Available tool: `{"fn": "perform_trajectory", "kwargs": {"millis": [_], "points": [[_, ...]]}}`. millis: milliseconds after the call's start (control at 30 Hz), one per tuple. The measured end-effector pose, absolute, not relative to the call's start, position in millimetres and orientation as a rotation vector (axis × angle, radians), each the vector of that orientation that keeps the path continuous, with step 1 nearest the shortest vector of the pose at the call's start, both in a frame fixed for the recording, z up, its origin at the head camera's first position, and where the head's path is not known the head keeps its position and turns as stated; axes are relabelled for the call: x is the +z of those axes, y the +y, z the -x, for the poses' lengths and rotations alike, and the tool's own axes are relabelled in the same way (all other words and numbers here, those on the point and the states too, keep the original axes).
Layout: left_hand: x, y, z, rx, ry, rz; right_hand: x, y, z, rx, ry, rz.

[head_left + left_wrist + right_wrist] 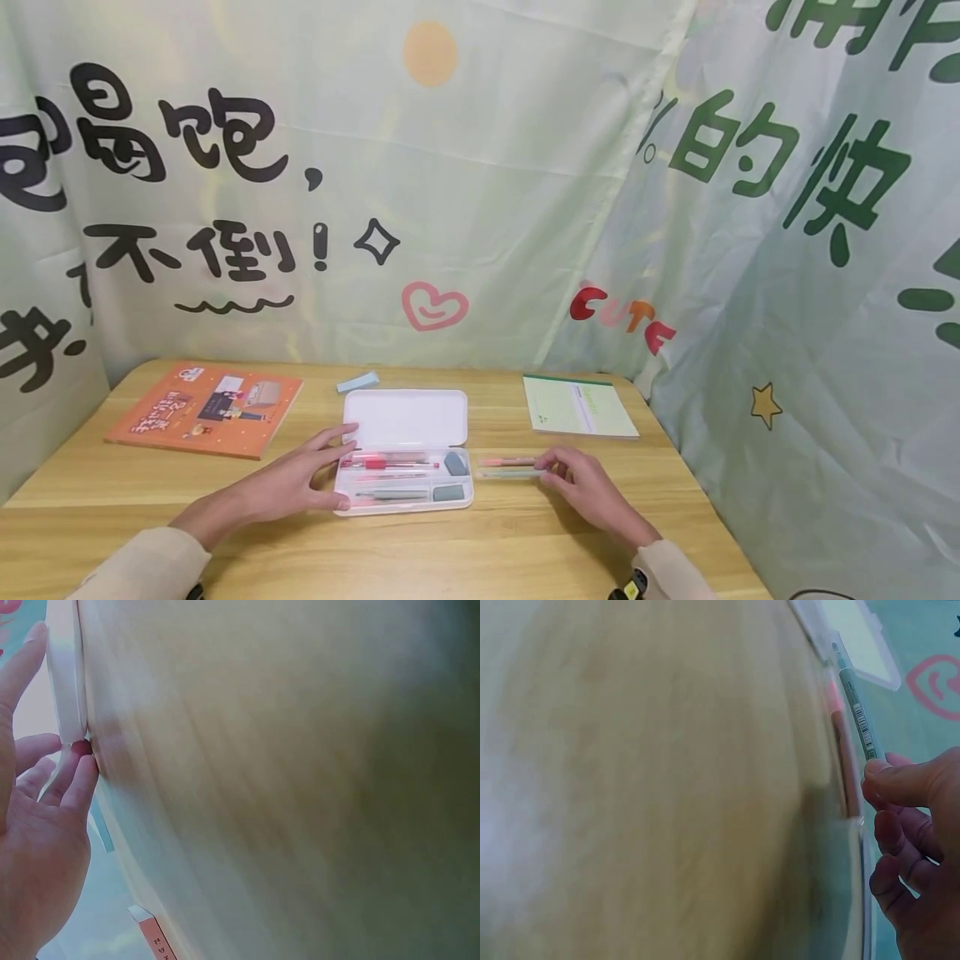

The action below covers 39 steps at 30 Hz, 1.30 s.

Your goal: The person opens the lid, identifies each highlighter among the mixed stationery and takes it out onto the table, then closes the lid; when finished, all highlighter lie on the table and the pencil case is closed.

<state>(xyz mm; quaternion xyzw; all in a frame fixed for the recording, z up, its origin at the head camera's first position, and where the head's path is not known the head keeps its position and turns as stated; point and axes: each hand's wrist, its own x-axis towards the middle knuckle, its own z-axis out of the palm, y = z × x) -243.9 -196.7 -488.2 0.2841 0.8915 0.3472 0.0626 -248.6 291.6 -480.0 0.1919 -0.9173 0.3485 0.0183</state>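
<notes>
We are pinching the green pen (861, 716) by its right end in our right hand (581, 485), just right of the white pencil case (405, 417); our left hand (307, 477), fingers wide, is touching its left edge. We're probably handling light, stiff, slippery plastic, best gripped mid-barrel.

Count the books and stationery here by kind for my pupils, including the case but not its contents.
Pencil case: 1
Orange book: 1
Green notebook: 1
Blue block: 1
Pens, a pinkish pen and a green pen: 2
Total: 6
</notes>
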Motion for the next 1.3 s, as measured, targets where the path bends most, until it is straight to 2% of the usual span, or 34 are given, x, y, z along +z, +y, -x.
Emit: {"fn": "perform_trajectory", "kwargs": {"millis": [933, 1100, 1300], "points": [[-490, -197, 245, 1.036, 2.691, -0.845, -490, 298, 250, 1.100, -2.917, -0.482], [-490, -197, 245, 1.029, 2.699, -0.856, -484, 289, 252, 1.118, -2.882, -0.489], [-489, -197, 245, 1.025, 2.701, -0.858, -470, 259, 251, 1.128, -2.824, -0.641]]}}
